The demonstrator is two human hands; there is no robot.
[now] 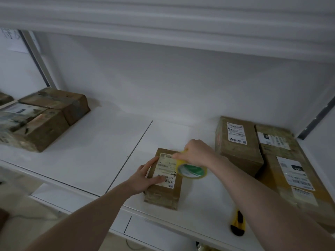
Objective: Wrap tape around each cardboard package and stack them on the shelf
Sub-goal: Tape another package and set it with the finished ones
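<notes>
A small brown cardboard package (164,194) with a white shipping label lies on the white shelf (87,160), near its front edge. My left hand (145,180) rests on the package's left side, fingers laid flat over the label. My right hand (195,153) grips a yellowish roll of tape (192,172) with a green-and-white core, held over the package's far right corner. Whether a strip of tape runs from roll to package is too blurred to tell.
Three labelled packages (241,144) lie at the right of the shelf. A stack of taped packages (45,116) sits at the left. A yellow-and-black utility knife (238,224) lies at the front edge under my right forearm. Another shelf board hangs close overhead.
</notes>
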